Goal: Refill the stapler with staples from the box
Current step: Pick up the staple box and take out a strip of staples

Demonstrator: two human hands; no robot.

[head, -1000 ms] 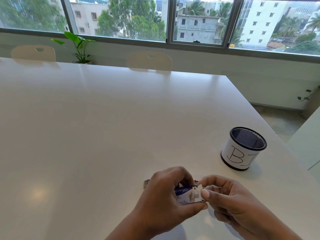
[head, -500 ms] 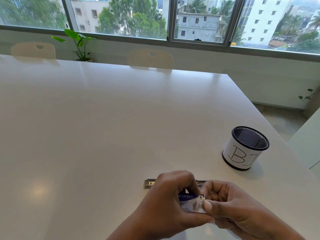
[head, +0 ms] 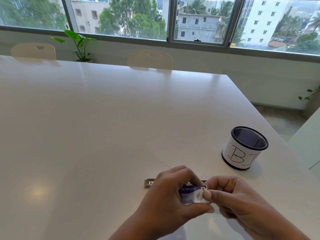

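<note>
A small blue and white staple box [head: 191,194] is held just above the table near its front edge. My left hand [head: 171,201] grips the box from the left, thumb under it and fingers over its top. My right hand [head: 232,201] pinches the box's right end between thumb and forefinger. Behind the hands a metal stapler [head: 149,183] lies flat on the white table [head: 103,127]; only its left end and a sliver of its top edge show, the rest is hidden by my fingers.
A black mesh pen cup [head: 245,148] wrapped in white paper marked "BI" stands to the right, near the table's right edge. Two pale chairs [head: 149,59] and a potted plant [head: 78,45] line the far side under the windows.
The view has tilted so the hands and box sit slightly lower and the stapler's left end shows behind them. Both hands keep their hold on the box.
</note>
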